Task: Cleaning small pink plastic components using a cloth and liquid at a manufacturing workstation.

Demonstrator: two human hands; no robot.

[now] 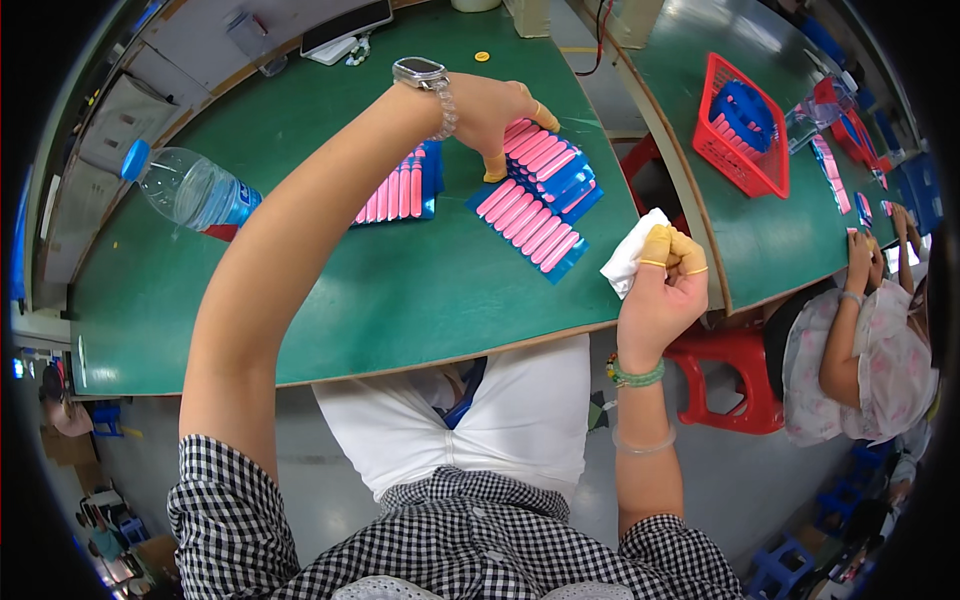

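Fingertips of the left hand (495, 110) are pressing down on the stacked blue cards of pink sticks (548, 160) on the green surface (400, 290), while the right hand (665, 290) is pinching a white cloth (630, 255) at the edge, so steadying the stack before lifting one card seems wise.

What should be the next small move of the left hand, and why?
Probably lift the top blue card of pink pieces off the stack: the left hand already presses its fingertips on that card, while the right hand holds a white cloth ready beside the table edge.
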